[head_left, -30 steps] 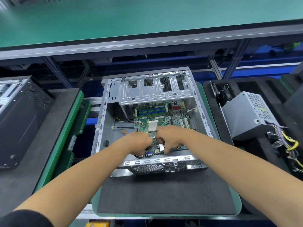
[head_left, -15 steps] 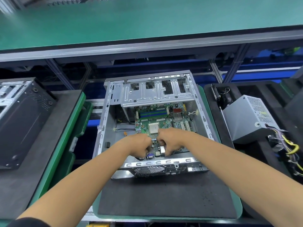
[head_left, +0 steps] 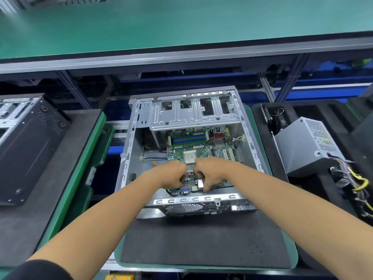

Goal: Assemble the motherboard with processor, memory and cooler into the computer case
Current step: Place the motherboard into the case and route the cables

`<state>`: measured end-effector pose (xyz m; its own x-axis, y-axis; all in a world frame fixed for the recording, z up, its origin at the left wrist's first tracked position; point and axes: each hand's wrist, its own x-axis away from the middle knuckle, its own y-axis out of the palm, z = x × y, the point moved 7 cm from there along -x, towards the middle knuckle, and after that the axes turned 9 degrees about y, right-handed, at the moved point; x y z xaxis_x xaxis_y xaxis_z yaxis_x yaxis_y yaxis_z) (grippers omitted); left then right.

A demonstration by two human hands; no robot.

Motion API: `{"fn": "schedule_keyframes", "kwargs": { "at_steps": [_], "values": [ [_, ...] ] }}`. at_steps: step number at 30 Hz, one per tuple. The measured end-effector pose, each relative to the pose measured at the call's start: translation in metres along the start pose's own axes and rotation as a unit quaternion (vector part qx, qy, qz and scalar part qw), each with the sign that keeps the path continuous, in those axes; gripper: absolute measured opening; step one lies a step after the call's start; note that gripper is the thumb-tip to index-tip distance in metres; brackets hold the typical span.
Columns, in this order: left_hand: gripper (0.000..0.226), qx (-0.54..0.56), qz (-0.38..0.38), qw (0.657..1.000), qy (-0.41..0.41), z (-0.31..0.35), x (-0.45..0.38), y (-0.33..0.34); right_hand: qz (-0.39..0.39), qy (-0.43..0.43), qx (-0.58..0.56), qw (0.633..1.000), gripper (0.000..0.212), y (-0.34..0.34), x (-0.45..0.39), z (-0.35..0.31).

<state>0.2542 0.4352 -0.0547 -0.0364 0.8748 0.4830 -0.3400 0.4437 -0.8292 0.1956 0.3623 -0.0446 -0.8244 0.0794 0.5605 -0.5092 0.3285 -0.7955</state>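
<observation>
An open silver computer case lies on a black foam mat in front of me. Inside it sits the green motherboard, with a square processor at its middle and blue memory slots behind. No cooler is visible on the board. My left hand and my right hand are both inside the case, fingers curled down onto the board's near edge by the rear ports. What the fingertips hold is hidden.
A silver power supply with a bundle of coloured cables rests in a black foam tray on the right. A second black case sits on the left. A green-topped shelf runs across the back.
Both hands stay at the board's near edge. The view has tilted slightly, so the case sits a little lower in the picture.
</observation>
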Motion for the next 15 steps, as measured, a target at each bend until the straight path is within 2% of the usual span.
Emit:
{"fn": "schedule_keyframes", "kwargs": {
  "at_steps": [15],
  "values": [
    [0.010, 0.022, -0.010, 1.000, 0.015, 0.0014, -0.0011, 0.0002, -0.002, -0.004, 0.001, 1.000, 0.036, 0.0011, -0.0013, -0.0001]
  ]
}}
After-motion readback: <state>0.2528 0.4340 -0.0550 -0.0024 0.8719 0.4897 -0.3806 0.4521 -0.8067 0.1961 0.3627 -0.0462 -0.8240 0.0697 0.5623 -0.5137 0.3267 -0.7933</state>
